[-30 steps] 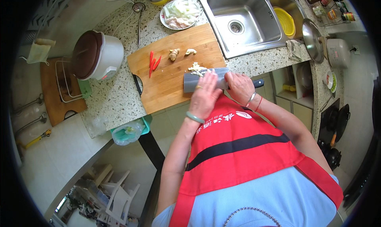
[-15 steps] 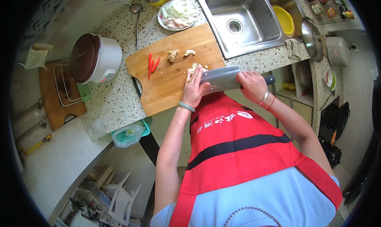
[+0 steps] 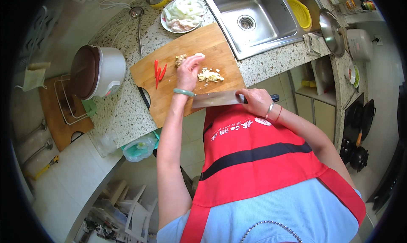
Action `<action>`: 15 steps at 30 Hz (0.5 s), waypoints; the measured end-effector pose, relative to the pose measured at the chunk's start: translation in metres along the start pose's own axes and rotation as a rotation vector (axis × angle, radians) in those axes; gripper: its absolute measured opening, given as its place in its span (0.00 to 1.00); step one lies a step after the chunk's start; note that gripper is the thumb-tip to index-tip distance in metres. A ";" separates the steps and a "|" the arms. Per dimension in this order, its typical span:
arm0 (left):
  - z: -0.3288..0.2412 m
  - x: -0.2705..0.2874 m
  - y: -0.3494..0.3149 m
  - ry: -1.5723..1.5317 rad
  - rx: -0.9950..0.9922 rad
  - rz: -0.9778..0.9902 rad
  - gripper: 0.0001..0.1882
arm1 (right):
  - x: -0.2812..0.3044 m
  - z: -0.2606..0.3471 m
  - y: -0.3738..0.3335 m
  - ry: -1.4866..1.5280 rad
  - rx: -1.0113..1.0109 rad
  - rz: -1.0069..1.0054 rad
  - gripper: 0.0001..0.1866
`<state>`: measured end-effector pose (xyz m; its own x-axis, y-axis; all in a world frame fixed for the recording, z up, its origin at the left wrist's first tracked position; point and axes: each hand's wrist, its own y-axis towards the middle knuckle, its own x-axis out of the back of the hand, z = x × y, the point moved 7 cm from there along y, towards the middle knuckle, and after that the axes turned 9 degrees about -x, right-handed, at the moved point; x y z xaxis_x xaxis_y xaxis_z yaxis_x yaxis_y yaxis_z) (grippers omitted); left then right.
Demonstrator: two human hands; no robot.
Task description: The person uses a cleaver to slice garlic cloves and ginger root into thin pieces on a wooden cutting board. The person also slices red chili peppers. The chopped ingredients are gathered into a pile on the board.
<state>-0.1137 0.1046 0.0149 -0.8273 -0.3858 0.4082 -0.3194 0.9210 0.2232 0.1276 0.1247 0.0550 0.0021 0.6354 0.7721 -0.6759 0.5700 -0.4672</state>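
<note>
On the wooden cutting board (image 3: 169,101), my left hand (image 3: 188,73) reaches over the far middle, its fingers slightly curled and apart. Its fingertips are at a small pale piece (image 3: 199,55), partly hidden by them. A knob of ginger (image 3: 179,60) lies just left of those fingers, partly covered. My right hand (image 3: 257,101) is wrapped around a cleaver's dark handle. The cleaver (image 3: 218,99) points left across the board's near edge. Beyond the blade sits a small heap of chopped pale bits, probably garlic (image 3: 210,75). Several red chillies (image 3: 158,73) lie on the board's left side.
Behind the board stands a plate (image 3: 163,22) of pale sliced food, with a ladle (image 3: 139,30) to its left. A rice cooker (image 3: 112,67) occupies the left counter. The steel sink (image 3: 267,30) is at the back right, with a yellow basket (image 3: 303,14).
My left hand has left the chopped heap and moved up and left to the small pale piece. The cleaver has drawn nearer to me and left, away from the heap.
</note>
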 end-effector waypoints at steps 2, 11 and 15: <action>0.011 0.009 0.011 0.060 0.038 0.020 0.15 | -0.002 -0.005 0.005 0.023 -0.040 0.011 0.12; 0.006 -0.001 0.034 0.672 -0.274 0.250 0.11 | -0.004 -0.005 0.008 0.127 -0.116 0.046 0.11; 0.011 0.001 0.038 0.644 -0.275 0.246 0.10 | -0.032 0.003 0.023 0.206 -0.105 0.179 0.12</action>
<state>-0.1316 0.1394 0.0139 -0.3980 -0.2037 0.8945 0.0369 0.9707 0.2375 0.1098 0.1164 0.0206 0.0461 0.8171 0.5747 -0.5990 0.4830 -0.6387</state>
